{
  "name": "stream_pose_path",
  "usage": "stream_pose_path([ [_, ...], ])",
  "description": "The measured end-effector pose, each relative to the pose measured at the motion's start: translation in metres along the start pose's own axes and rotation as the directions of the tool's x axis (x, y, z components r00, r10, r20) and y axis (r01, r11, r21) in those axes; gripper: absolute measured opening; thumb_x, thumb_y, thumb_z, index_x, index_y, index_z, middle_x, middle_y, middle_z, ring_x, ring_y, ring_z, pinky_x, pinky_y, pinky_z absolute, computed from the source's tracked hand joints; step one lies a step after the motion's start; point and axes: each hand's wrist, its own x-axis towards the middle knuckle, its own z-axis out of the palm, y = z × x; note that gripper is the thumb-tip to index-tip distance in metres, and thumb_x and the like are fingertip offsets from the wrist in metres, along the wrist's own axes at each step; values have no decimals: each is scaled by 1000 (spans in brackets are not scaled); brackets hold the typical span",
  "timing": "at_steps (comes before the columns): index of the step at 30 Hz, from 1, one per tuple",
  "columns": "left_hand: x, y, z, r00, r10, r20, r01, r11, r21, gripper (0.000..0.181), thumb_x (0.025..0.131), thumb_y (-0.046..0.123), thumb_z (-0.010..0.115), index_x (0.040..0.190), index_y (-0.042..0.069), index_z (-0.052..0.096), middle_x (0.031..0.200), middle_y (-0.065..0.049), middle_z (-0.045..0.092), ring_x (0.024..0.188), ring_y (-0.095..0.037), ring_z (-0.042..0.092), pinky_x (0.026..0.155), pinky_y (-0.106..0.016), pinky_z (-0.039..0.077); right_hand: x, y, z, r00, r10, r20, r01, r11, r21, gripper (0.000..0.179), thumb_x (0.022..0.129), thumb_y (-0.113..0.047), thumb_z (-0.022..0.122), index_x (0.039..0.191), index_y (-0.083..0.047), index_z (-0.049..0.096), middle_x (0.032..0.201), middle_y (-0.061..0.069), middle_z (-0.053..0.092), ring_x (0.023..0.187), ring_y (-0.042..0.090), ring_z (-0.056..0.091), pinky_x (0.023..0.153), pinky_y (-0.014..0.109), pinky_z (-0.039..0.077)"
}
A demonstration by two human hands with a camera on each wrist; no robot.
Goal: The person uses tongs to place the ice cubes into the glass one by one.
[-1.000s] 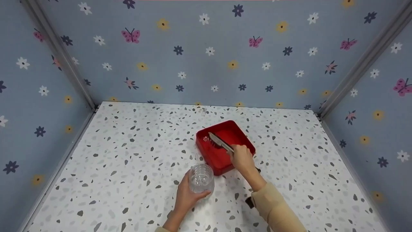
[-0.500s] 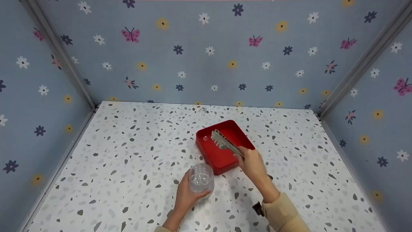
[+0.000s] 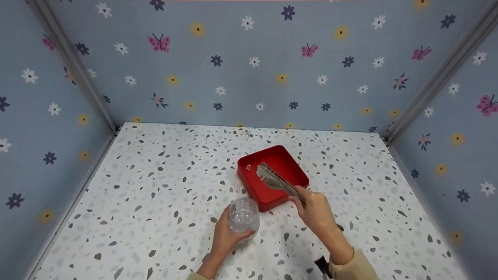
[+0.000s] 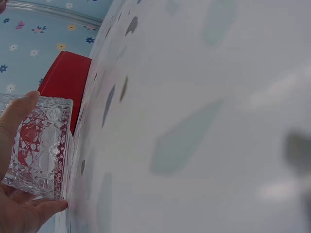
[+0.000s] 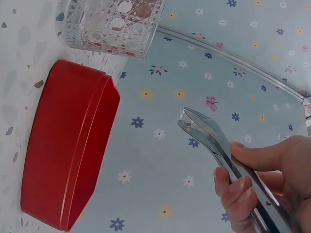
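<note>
My left hand (image 3: 227,234) holds a clear cut-glass tumbler (image 3: 244,216) that stands on the table against the near left side of a red tray (image 3: 264,196). Fingers and thumb wrap around the patterned glass (image 4: 41,145) in the left wrist view. With my right hand (image 3: 317,210) I grip metal tongs (image 3: 282,184), raised over the tray. The tongs' tips are close together in the right wrist view, and a small clear piece (image 5: 185,118) shows between them. Another small clear piece (image 3: 249,167) lies in the tray's left corner.
The speckled white table (image 3: 155,186) is enclosed by blue flowered panels (image 3: 249,66) at the back and both sides. A dark strap end (image 3: 322,265) hangs by my right sleeve (image 3: 354,268).
My right hand has drawn the tongs up from the tray's left corner, back toward me and to the right. My left hand and the tumbler have stayed in place.
</note>
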Motion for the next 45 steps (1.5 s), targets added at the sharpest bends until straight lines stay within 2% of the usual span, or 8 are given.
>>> stream_pose_path([
  [9, 2, 1, -1, 1000, -15, 19, 14, 1000, 20, 103, 52, 43, 82, 132, 1, 32, 127, -14, 45, 116, -28, 43, 99, -40, 33, -11, -10, -6, 998, -53, -18, 53, 999, 3, 14, 75, -9, 70, 87, -8, 62, 60, -4, 56, 48, 3, 40, 43, 19, 40],
  [18, 0, 1, -1, 1000, -27, 14, 27, 999, 28, 103, 52, 42, 82, 132, 0, 33, 126, -16, 46, 115, -29, 43, 99, -40, 34, -23, -18, -6, 998, -53, 42, 51, 997, 59, 20, 76, -9, 69, 95, -9, 63, 67, -5, 61, 52, 1, 45, 46, 17, 42],
  [26, -1, 0, 0, 1000, 4, 1, -4, 1000, 3, 103, 51, 39, 83, 132, -1, 33, 125, -16, 47, 114, -29, 44, 98, -41, 35, -31, -22, -3, 994, -40, 98, 37, 999, 31, 14, 78, -13, 67, 91, -12, 62, 66, -8, 58, 54, 2, 48, 47, 19, 43],
  [30, -1, -1, 0, 1000, 6, -6, -6, 1000, 4, 103, 51, 40, 83, 131, -1, 34, 124, -16, 48, 113, -29, 45, 98, -41, 35, -33, -24, -1, 993, -28, 115, 23, 999, 40, 17, 78, -13, 67, 94, -10, 63, 71, -4, 62, 58, 3, 53, 49, 21, 46],
  [38, -3, -3, 1, 998, 49, -31, -49, 999, -1, 98, 52, 37, 83, 129, -3, 37, 121, -16, 50, 111, -31, 46, 95, -42, 37, -32, -26, -1, 988, -27, 151, 20, 999, 47, 13, 79, -12, 66, 91, -11, 61, 66, -8, 57, 54, 2, 46, 47, 19, 42],
  [45, -2, -4, 2, 992, 101, -70, -100, 995, 22, 96, 52, 37, 83, 126, -5, 39, 119, -19, 50, 108, -33, 47, 92, -44, 40, -31, -25, -2, 986, -22, 163, 17, 999, 35, 12, 80, -14, 66, 88, -11, 59, 65, -9, 54, 55, 3, 47, 47, 20, 42],
])
